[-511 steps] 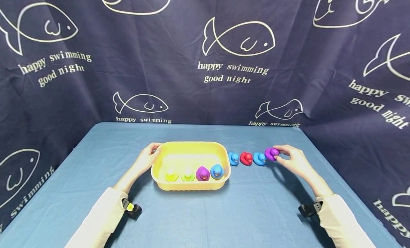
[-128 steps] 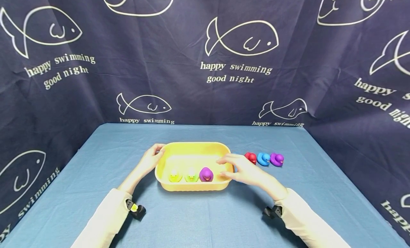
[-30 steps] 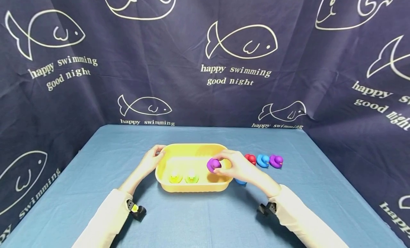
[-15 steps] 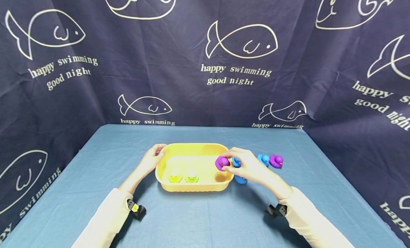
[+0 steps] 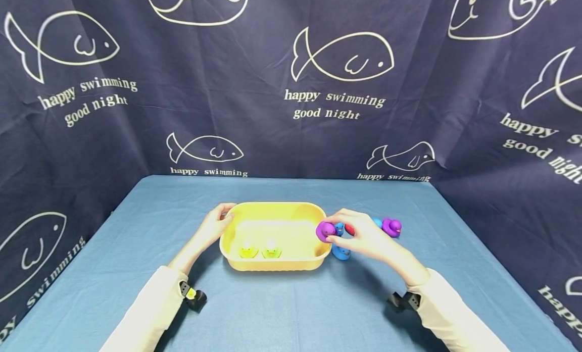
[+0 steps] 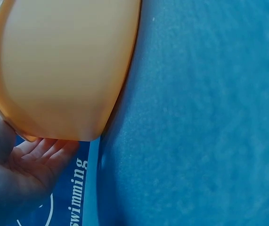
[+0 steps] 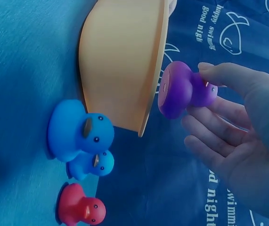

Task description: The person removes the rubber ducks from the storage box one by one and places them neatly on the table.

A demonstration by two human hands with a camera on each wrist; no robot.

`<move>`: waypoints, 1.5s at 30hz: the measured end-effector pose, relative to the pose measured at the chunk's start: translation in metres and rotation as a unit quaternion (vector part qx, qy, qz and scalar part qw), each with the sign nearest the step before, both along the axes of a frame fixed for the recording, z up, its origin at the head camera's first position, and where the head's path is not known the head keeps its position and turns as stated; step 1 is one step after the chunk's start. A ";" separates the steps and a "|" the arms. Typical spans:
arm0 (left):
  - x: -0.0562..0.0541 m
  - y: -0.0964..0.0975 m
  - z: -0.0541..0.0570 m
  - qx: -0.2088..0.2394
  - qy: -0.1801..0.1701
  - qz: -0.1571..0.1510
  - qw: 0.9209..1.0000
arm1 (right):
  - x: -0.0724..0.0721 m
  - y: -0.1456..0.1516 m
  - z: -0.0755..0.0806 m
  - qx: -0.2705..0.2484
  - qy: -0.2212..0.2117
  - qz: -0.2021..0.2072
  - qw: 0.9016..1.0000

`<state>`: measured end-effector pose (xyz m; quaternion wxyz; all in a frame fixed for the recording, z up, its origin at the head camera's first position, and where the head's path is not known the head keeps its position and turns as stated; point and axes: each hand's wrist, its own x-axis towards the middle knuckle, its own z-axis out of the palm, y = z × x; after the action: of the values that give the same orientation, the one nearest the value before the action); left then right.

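A purple rubber duck [image 5: 324, 232] is pinched by its head between the thumb and fingers of my right hand [image 5: 362, 236]. It hangs over the right rim of a yellow plastic basin [image 5: 275, 266]; in the right wrist view the duck's flat base [image 7: 166, 89] faces the basin's edge. My left hand [image 5: 212, 227] grips the basin at its back left corner, thumb by the rim and fingers behind the wall. Inside, along the front, sit a yellow duck [image 5: 248, 250] and a yellow-green duck [image 5: 271, 250].
Right of the basin, a larger blue duck [image 7: 70, 132] stands in front of a smaller blue duck [image 7: 85, 165]. A red duck [image 7: 80, 206] follows, partly behind my right hand in the head view. Another blue duck [image 5: 378, 222] and a purple duck [image 5: 392, 228] continue the row rightward.
A larger blue duck has left the basin and stands beside it. My right hand has since lifted the purple duck from the basin and moved it rightward. My left hand stays on the basin.
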<state>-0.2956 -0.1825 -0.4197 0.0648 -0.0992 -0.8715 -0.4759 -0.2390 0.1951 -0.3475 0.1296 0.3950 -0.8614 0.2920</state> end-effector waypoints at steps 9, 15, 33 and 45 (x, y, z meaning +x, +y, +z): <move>-0.001 0.000 0.001 -0.002 0.001 0.002 1.000 | -0.001 0.011 -0.003 0.012 0.016 -0.013 1.000; -0.001 -0.001 0.001 -0.003 -0.002 0.003 1.000 | -0.002 0.018 -0.006 0.012 0.029 -0.012 0.999; -0.001 -0.002 -0.001 -0.005 -0.005 0.001 1.000 | 0.001 0.039 -0.015 0.013 0.043 -0.026 0.999; -0.001 -0.002 -0.001 -0.003 -0.009 0.004 1.000 | 0.004 0.052 -0.022 0.035 0.006 -0.057 0.998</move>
<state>-0.2969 -0.1842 -0.4210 0.0591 -0.0916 -0.8738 -0.4739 -0.2354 0.2474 -0.3692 0.1371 0.3516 -0.8913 0.2513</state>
